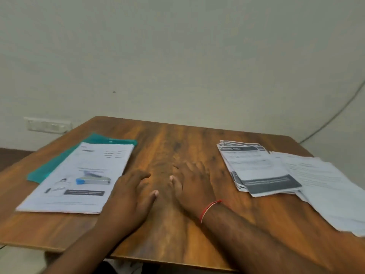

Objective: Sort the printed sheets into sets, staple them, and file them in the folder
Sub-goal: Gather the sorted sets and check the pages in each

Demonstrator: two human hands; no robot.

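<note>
Near the middle of the wooden table, left hand palm down on the bare wood, fingers stretched forward and relaxed, grasping nothing, thumb pointing toward the other hand. Just right of it, across a narrow strip of wood, right hand, also palm down, fingers spread and released, holding nothing; fingertips smeared by blur, so exact contact with the wood hard to tell. Red thread around the right wrist. On the left side of the table, teal folder lying flat, its far and left edges showing from under a stack of printed sheets laid on top and reaching nearer than the folder onto the wood. On the near half of that stack, stapler, silver with a blue end, lying lengthwise left to right. Left hand just beside the stack's right edge, touching or not impossible to say. On the right side, second stack, sheets with dark printed bands, slightly fanned, well apart from both hands. Against its right edge, loose white sheets spread toward the near right and running out of view; order of overlap unclear. Behind the table, pale wall, switch plate low at far left, thin cable trailing down at far right.
</note>
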